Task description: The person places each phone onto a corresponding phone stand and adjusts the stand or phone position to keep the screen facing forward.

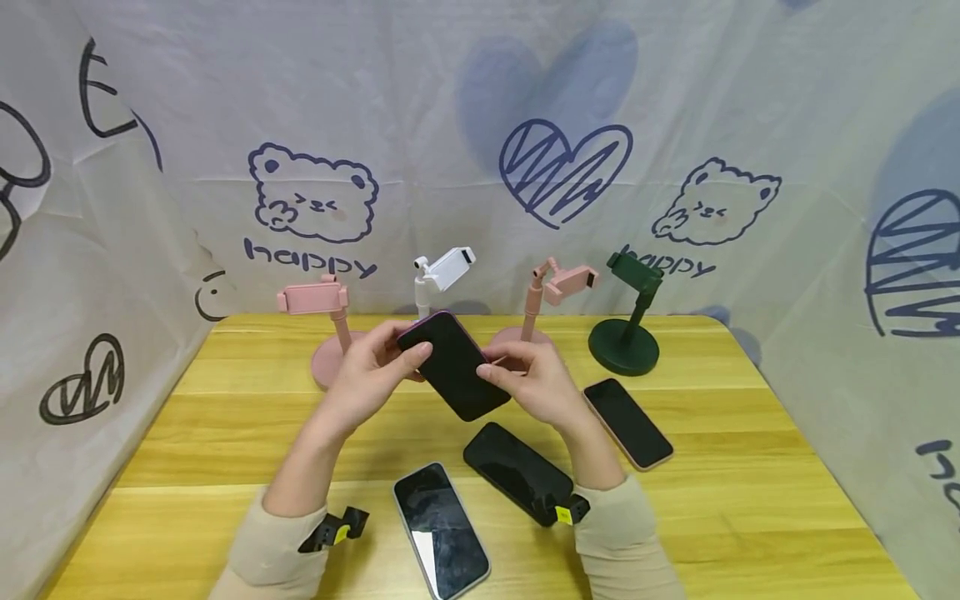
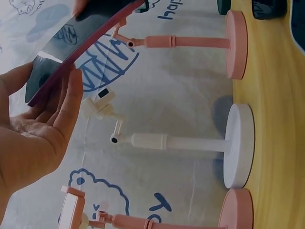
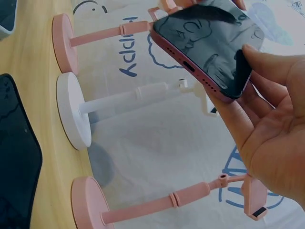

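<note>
Both hands hold one phone (image 1: 456, 367) with a dark screen and a purple-pink edge, raised above the table. At its upper left end the left hand (image 1: 367, 375) grips it, thumb on the screen side and fingers behind. My right hand (image 1: 536, 383) pinches the right side, its thumb on the screen. In the right wrist view the phone (image 3: 209, 45) shows its port edge. Behind the hands stands a white phone stand (image 1: 450, 268), its base hidden in the head view. Pink phone stands (image 1: 313, 297) (image 1: 534, 304) flank it on both sides.
A dark green phone stand (image 1: 624, 346) is at the back right. Three phones lie on the wooden table (image 1: 750, 500): a black one (image 1: 517, 471), a light-edged one (image 1: 442, 529) and a pink-edged one (image 1: 628, 423). A printed white cloth (image 1: 435, 192) hangs behind.
</note>
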